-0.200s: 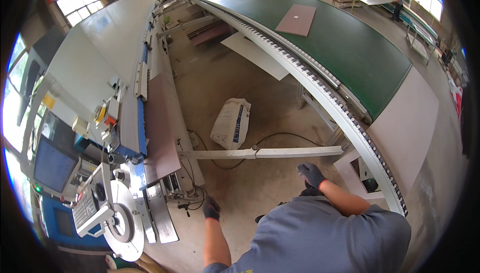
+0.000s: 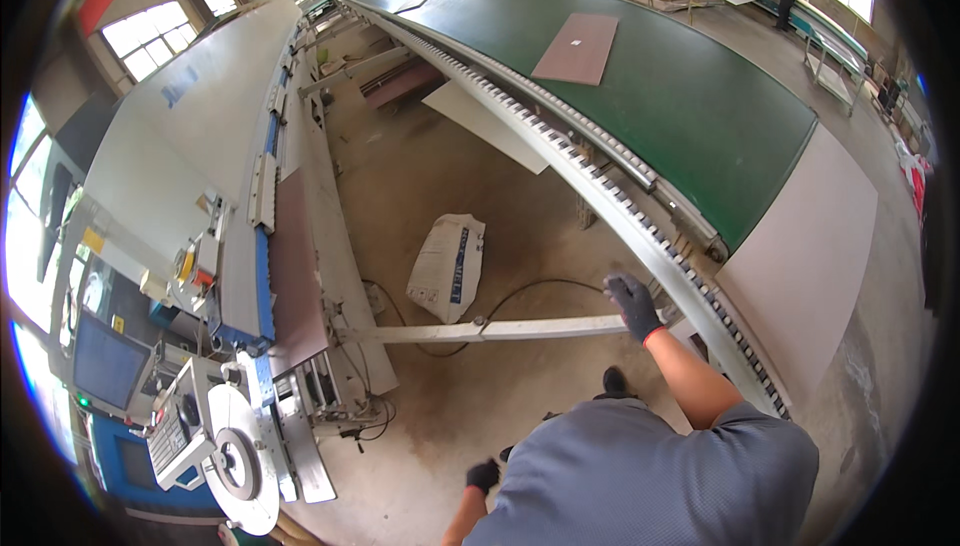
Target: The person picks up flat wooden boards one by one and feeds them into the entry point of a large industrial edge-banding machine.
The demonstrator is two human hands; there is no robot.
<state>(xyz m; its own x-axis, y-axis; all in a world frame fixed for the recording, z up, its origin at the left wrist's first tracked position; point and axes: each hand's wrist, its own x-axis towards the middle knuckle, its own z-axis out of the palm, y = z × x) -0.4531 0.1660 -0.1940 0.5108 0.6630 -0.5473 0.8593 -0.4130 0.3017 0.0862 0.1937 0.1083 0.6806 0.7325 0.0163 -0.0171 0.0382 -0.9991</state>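
Reaching forward, the gloved right hand [image 2: 634, 306] spreads open just over the bar [image 2: 520, 329], beside the roller rail [image 2: 600, 196]. The left hand [image 2: 484, 474] hangs low, curled, holding nothing I can see. A sack [image 2: 447, 268] lies beyond the bar.

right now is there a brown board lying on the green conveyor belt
Yes, a flat brown board lies on the green conveyor belt, far ahead of the gloved right hand.

right hand [image 2: 633, 306] raised, left hand [image 2: 484, 474] low, both gloved
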